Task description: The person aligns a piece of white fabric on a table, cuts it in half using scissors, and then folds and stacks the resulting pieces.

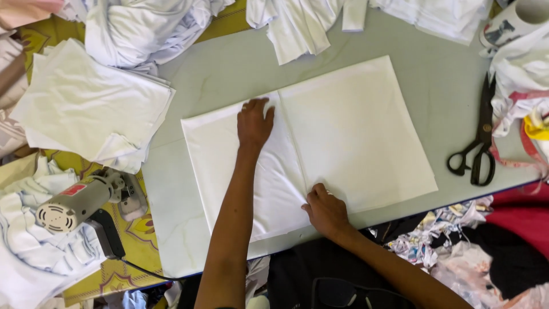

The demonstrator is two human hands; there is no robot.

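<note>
**Two white cloth panels being lined up on the table**

On the pale grey table (229,74), two white cloth pieces lie flat, edge to edge. Larger square panel (357,131) sits to the right, tilted a little; narrower panel (229,171) to the left. Their meeting line runs from top centre down toward the near table edge.

Left hand (254,121): flat, palm down, fingers spread slightly, pressing the narrower panel near its upper edge, just beside the meeting line. Grips nothing.

Right hand (326,210): at the near end of the meeting line, fingers curled onto the cloth. Touches the fabric for certain; whether it pinches an edge or only presses, I cannot tell.

Step in hand, by my reading: aligning and smoothing the two pieces, one hand anchoring while the other sets the lower edge. The next move would seem to call for keeping the upper anchor firm and drawing the near edge straight without dragging the square panel off line.

Around the work:
- black scissors (480,137) lying closed-looking at the right, well apart from both hands
- stack of folded white pieces (91,103) at the left, overhanging the table corner
- small grey electric cutter (74,206) with black cord, on a yellow patterned surface at lower left
- loose white fabric heaps (309,23) along the far edge
- printed fabric scraps (457,223) below the near right edge
</note>
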